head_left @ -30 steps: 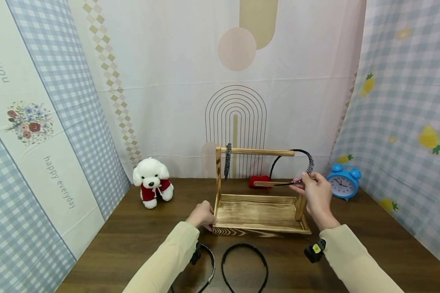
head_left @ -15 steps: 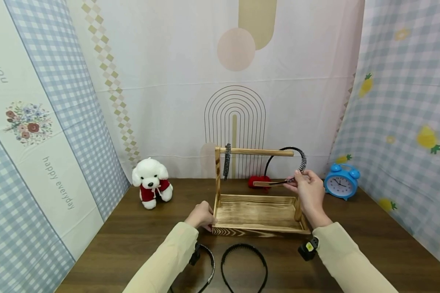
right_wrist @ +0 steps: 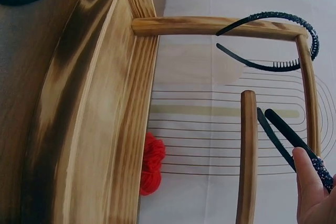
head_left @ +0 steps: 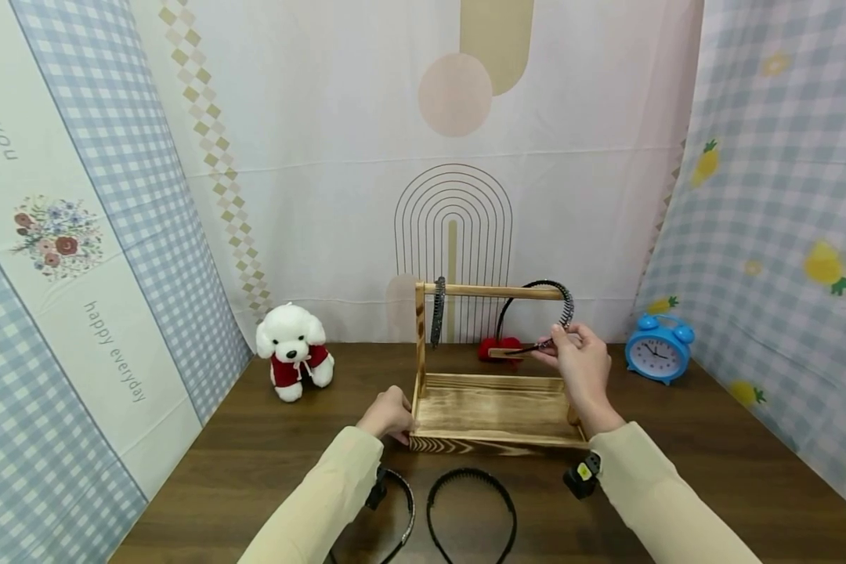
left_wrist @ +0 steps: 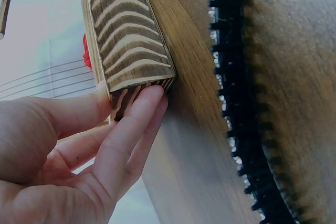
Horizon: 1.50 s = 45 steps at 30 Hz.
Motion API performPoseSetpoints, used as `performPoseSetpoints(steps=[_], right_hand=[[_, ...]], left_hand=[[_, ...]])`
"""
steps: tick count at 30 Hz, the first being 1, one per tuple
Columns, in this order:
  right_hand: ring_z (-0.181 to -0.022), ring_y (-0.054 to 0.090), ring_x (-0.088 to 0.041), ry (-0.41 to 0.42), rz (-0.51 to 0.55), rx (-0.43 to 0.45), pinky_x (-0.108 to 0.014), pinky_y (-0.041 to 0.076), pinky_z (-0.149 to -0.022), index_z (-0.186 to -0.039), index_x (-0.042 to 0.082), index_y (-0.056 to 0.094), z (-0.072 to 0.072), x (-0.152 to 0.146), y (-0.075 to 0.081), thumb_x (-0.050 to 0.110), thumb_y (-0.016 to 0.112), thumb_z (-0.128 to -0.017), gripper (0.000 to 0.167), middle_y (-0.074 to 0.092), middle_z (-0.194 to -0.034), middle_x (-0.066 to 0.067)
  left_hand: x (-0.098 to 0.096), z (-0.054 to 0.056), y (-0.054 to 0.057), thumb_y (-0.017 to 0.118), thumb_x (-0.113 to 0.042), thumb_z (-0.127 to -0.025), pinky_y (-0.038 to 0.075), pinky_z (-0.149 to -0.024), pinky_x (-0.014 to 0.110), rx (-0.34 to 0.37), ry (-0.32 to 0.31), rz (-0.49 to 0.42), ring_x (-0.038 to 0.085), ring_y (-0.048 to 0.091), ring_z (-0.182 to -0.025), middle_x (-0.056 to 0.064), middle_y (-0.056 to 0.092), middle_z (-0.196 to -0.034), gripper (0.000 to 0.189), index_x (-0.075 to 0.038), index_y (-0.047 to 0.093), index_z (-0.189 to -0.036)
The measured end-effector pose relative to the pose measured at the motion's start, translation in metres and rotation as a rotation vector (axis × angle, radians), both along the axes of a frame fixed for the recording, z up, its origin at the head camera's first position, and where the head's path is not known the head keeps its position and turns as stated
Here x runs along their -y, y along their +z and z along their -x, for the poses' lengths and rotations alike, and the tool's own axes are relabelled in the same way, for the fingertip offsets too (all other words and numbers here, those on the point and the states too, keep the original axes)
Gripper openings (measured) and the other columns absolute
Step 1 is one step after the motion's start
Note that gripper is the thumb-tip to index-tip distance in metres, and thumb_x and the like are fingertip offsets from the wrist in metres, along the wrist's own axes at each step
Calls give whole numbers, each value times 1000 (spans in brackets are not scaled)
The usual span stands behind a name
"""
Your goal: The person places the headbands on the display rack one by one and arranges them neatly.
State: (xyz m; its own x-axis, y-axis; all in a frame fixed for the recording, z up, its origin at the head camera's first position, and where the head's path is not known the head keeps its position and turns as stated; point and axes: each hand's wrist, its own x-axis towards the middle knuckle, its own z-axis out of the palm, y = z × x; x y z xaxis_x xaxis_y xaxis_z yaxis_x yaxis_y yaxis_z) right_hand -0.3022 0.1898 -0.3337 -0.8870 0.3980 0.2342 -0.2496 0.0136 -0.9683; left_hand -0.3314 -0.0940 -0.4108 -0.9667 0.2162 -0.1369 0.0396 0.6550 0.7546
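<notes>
A wooden rack (head_left: 493, 447) has a tray base, a long upper rod (head_left: 493, 291) and a short lower rod (head_left: 507, 354). My left hand (head_left: 389, 413) grips the tray's left end, its thumb and fingers on the corner in the left wrist view. My right hand (head_left: 580, 368) pinches one arm of a black toothed headband (head_left: 568, 304) with sparkly trim. Its arch overlaps the right end of the upper rod in the head view. The right wrist view shows its two tips (right_wrist: 278, 124) beside the lower rod. Another dark headband (head_left: 437, 313) hangs at the upper rod's left end.
Two black headbands lie on the table in front of the rack, one (head_left: 469, 471) centred and one (head_left: 411, 509) partly behind my left forearm. A white plush dog (head_left: 292, 352) sits at left, a blue alarm clock (head_left: 657, 354) at right. Red yarn (head_left: 489, 345) lies behind the rack.
My right hand has moved left with the headband, bringing its arch over the end of the upper rod. The left hand stays on the tray.
</notes>
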Motion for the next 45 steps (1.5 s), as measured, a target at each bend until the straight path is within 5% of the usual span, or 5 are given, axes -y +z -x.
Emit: performPoseSetpoints(steps=[17,25,27,39,45], right_hand=[[-70,71,-12,24,-2,-10,-32,63,-73,-101,-3,55,-2,19,8,19,57,-100,21,68,-74,6],[-72,70,-10,57,-81,16,-35,63,-77,-106,-2,53,1,27,5,21,53,-102,24,66,-107,-27],[-73,70,-12,58,-95,2,-35,63,-76,-106,-3,53,2,28,5,21,54,-102,24,67,-105,-26],[-70,74,-26,-10,-338,-90,-22,60,-56,-92,-3,57,5,41,8,20,58,-100,24,71,-94,-27],[-70,73,-33,-33,-493,-132,-20,54,-45,-98,0,63,4,49,11,18,58,-100,19,72,-90,-20]], left_hand=[[1,-3,2,71,0,-85,63,-64,36,9,0,15,29,72,-60,30,67,-93,23,15,67,-102],[1,-2,1,71,1,-85,63,-61,36,12,-1,-9,29,72,-60,28,67,-91,23,16,67,-102],[1,-1,0,71,1,-85,63,-60,35,12,2,-15,29,72,-60,28,67,-91,24,17,67,-103],[2,-1,-1,71,1,-85,63,-62,35,23,19,-25,30,72,-61,34,65,-101,32,20,63,-110],[2,-1,-1,71,1,-86,63,-60,34,28,17,-32,30,72,-62,33,66,-101,33,20,62,-112]])
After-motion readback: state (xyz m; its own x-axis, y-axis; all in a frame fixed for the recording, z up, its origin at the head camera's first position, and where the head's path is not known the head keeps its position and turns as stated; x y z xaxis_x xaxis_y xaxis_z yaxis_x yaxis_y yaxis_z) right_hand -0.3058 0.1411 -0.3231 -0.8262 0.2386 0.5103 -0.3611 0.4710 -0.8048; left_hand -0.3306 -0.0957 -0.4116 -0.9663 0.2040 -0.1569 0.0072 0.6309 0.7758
